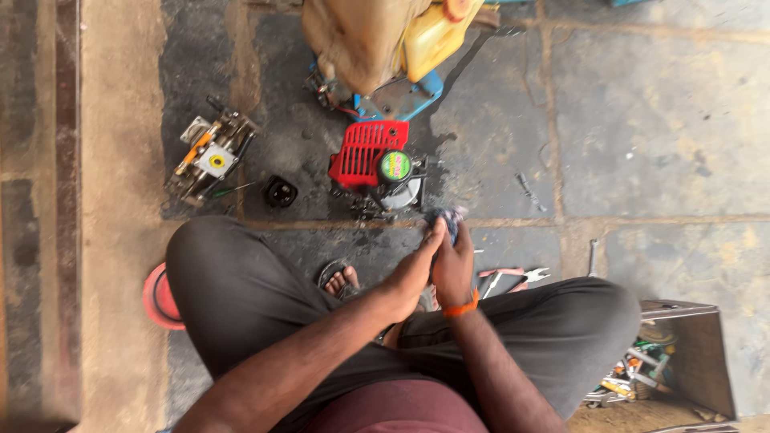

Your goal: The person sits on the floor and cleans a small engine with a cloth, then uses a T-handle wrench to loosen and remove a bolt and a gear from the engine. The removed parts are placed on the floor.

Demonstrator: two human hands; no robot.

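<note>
The person sits cross-legged on the stone floor, both hands brought together at the middle of the frame. The left hand and the right hand are each closed around a small blue cloth, which bunches up above the fingertips; whatever may be inside the cloth is hidden. An orange band circles the right wrist.

Just above the cloth, slightly left of centre, stands a small engine with a red cover and a round green cap. Above that, at the top centre, is a yellow and blue machine draped with a tan sack. In the upper left lies a separate metal engine part, with a small black round piece near it. Red-handled pliers rest on the floor just right of the hands. An open metal toolbox full of tools sits at the lower right, beside the right knee. A red disc peeks out by the left knee
</note>
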